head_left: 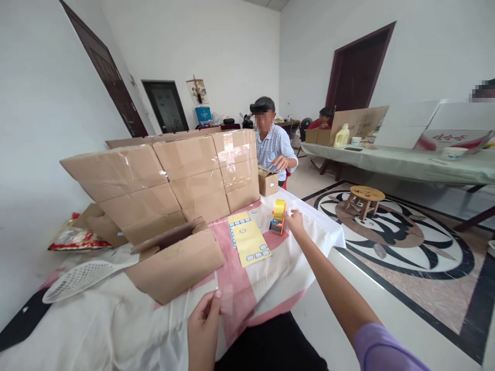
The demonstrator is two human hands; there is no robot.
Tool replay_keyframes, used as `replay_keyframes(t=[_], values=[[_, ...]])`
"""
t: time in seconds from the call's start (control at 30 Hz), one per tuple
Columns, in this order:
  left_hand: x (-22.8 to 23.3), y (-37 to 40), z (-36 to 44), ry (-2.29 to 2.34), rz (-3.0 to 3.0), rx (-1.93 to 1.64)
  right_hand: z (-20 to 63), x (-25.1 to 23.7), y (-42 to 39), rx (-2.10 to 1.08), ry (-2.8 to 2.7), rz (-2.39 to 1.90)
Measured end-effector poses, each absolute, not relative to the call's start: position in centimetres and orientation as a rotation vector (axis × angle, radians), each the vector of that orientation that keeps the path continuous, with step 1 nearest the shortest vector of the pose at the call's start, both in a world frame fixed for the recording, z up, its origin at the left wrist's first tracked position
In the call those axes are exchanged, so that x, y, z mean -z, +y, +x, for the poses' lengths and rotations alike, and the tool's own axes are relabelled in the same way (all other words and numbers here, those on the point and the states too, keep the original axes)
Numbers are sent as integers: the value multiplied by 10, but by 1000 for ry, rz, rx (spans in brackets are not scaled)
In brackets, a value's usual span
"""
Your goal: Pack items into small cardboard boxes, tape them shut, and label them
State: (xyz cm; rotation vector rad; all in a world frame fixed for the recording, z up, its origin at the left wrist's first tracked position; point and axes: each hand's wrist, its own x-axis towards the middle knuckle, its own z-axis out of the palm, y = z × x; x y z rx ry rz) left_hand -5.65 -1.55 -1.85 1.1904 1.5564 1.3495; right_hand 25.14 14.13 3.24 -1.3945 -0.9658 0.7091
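My left hand (204,314) is low in the middle, thumb and forefinger pinched on a strip of clear tape (227,300) that is faint against the cloth. Farther out, my right hand (295,223) has its fingers closed at the orange edge of a tape dispenser (277,217) with a yellow roll, which stands on the table. Some of those fingers are hidden. Left of the dispenser lies a yellow sheet (250,239) with blue-edged labels on it. An open cardboard box (181,265) rests on its side just beyond my left hand.
A wall of taped cardboard boxes (193,180) rises at the back left. A white slotted scoop (83,278) lies by the open box. Across the table sits a person (273,147) beside a small box (268,183). A wooden stool (366,194) stands on the floor at right.
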Motion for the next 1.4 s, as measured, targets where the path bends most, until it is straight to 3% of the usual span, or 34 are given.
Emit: replay_keyframes(t=[0.3, 0.47, 0.6, 0.8, 0.9, 1.0, 1.1, 1.2, 1.4], values=[[7, -34, -46, 1555, 1256, -1378, 115, -23, 10, -964, -1708, -878], [19, -34, -63, 1635, 1305, -1293, 98, -33, -12, -597, -1962, -865], [29, -28, -104, 1958, 1232, -1295, 105, -53, -22, -316, -1966, -782], [-24, 8, -143, 2211, 1956, -1644, 118, -102, 10, -394, -2146, -708], [-67, 49, -154, 2362, 2153, -1451, 115, -123, 35, -431, -2312, -681], [-87, 87, -170, 2336, 2236, -1023, 108, -136, 52, -590, -2381, -633], [-81, 106, -181, 2214, 2268, -736, 100, -144, 64, -1047, -2317, -498], [-64, 106, -183, 2167, 2276, -685, 82, -147, 84, -1399, -2113, -379], [-49, 98, -182, 2148, 2278, -642, 9, -128, 168, -1071, -2338, -913]])
